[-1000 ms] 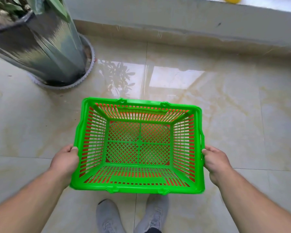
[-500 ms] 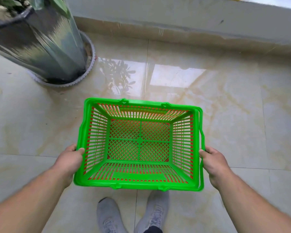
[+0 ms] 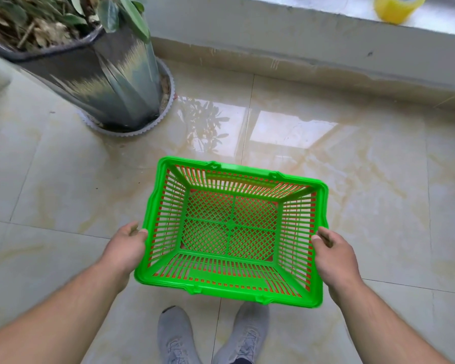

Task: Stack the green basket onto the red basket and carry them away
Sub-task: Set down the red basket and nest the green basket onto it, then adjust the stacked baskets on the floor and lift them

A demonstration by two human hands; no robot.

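The green basket (image 3: pixel 168 278) sits nested inside the red basket (image 3: pixel 306 281), whose red plastic shows only through the green slats and mesh floor. I hold the stack in front of me above the tiled floor, tilted slightly down to the right. My left hand (image 3: pixel 125 248) grips the left rim. On the opposite rim, my right hand (image 3: pixel 332 254) is closed with the thumb on top.
A big dark planter (image 3: pixel 97 74) with leafy stems stands on a white saucer at the upper left. A low ledge (image 3: pixel 300 35) runs along the far wall, with a yellow tape roll (image 3: pixel 394 7) on it. My grey shoes (image 3: pixel 210 334) are below the baskets.
The view has shifted, so the baskets sit further right and tilt. The planter and the ledge with the tape roll show more. Both hands keep their grip on the rims.
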